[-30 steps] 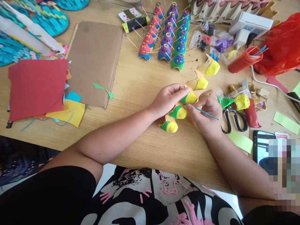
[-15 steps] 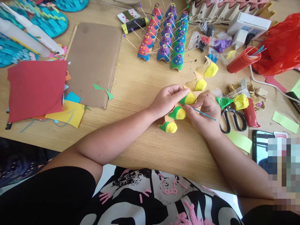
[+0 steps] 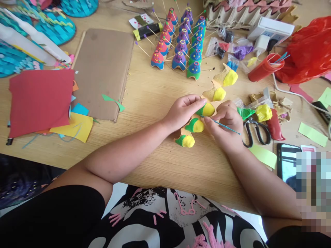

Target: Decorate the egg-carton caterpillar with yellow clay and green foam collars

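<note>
A strip of egg-carton cups [image 3: 209, 94] runs diagonally across the tabletop before me, its bare cardboard light brown. Yellow clay [image 3: 209, 110] covers part of each visible cup, and green clay [image 3: 190, 124] borders the yellow on the nearer ones. My left hand [image 3: 184, 111] is closed on the strip near its middle, thumb on top against a green-and-yellow cup. In my right hand [image 3: 227, 140], thumb and fingers pinch a thin blue stick [image 3: 234, 131], whose far tip lies at the lower edge of that same cup.
Rows of decorated carton cups [image 3: 180, 58] with pins sticking out stand beyond my hands. Black-handled scissors [image 3: 258, 132], a phone [image 3: 289, 162] and a red cup [image 3: 266, 68] with sticks are to the right. Cardboard [image 3: 102, 74] and red paper [image 3: 41, 101] lie left.
The view has shifted slightly, so the tabletop things sit a little lower and some further left. Both hands keep the same grip on the strip and the stick.
</note>
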{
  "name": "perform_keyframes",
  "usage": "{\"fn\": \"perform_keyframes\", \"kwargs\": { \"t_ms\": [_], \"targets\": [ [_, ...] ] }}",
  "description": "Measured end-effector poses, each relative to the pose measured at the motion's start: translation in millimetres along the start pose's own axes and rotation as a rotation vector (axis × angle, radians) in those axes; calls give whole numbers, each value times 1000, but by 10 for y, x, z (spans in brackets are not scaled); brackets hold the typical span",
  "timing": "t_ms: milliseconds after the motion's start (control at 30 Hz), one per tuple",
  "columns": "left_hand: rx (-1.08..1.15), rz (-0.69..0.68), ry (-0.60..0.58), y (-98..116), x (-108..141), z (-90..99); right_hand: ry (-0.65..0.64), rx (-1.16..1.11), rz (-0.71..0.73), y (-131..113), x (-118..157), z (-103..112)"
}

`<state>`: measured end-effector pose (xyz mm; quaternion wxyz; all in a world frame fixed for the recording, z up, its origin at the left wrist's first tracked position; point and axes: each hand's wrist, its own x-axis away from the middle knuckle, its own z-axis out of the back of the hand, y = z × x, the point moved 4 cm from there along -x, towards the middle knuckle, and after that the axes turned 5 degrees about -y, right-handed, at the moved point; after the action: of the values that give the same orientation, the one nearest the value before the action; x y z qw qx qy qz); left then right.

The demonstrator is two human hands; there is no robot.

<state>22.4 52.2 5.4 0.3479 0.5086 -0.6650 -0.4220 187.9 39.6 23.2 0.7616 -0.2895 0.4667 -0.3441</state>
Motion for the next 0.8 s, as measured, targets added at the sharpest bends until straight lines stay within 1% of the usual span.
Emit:
{"fn": "perform_keyframes", "kwargs": {
  "t_ms": [100,200,300,333,400,467,533,600,700,800],
  "targets": [
    [60,6,6,2,-7,7,51,-46,4,19,2,15],
    [139,57,21,-7,-14,22,191,-115,-22,83,-2,37],
    [237,123,-11,-9,-12,12,340,-218,-104,197,-10,53],
    [276,141,-29,-6,-10,2,358,-255,-138,233,-14,48],
    [353,181,-49,3,-5,-19,343,-320,-204,282,-16,25],
    [426,256,-43,-1,1,-39,298,-382,-293,307,2,-11],
    [499,336,-16,-13,8,-49,200,-448,-421,315,37,-77],
    [568,382,-3,-28,9,-50,125,-521,-509,295,69,-138],
    [624,417,-39,-67,6,-42,109,-672,-567,239,77,-190],
    [616,439,-71,-113,6,-23,76,-839,-603,186,47,-230]
  ]
}}
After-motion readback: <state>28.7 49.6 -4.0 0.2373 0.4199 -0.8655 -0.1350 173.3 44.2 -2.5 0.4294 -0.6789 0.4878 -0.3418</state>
